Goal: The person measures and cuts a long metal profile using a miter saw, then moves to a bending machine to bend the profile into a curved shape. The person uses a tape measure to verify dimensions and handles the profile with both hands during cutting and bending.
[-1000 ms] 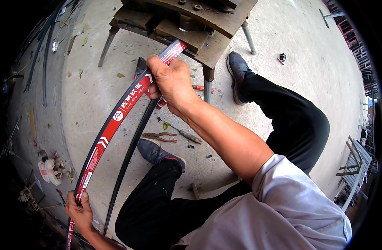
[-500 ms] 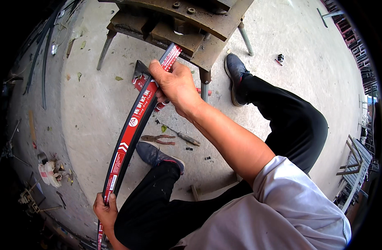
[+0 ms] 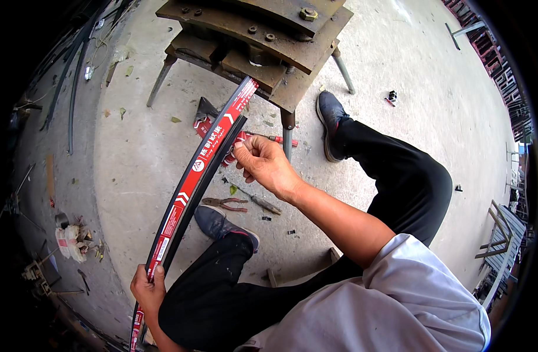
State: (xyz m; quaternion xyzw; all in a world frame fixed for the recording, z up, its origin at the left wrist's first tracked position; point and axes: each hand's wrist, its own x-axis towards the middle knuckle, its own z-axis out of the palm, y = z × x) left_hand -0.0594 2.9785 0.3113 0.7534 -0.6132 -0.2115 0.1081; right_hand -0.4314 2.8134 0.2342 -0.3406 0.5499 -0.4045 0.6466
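Note:
A long, slightly curved dark metal strip with a red printed film runs up from lower left. Its far end goes in at the lower plates of a rusty steel press. My left hand is closed around the strip's lower part, beside my left knee. A second, black strip lies along its right side, its upper end free below the press. My right hand is beside that free end, fingers curled and thumb against forefinger. Red material shows by the fingertips; whether they hold it I cannot tell.
Pliers and a screwdriver-like tool lie on the concrete between my feet. Red-and-black offcuts lie below the press, near its legs. Long dark bars lie at far left; a metal frame stands at right.
My right hand has let go of the red-filmed strip and moved down and right. The black strip's upper end now shows apart from it. The view has shifted slightly; my left hand keeps its hold.

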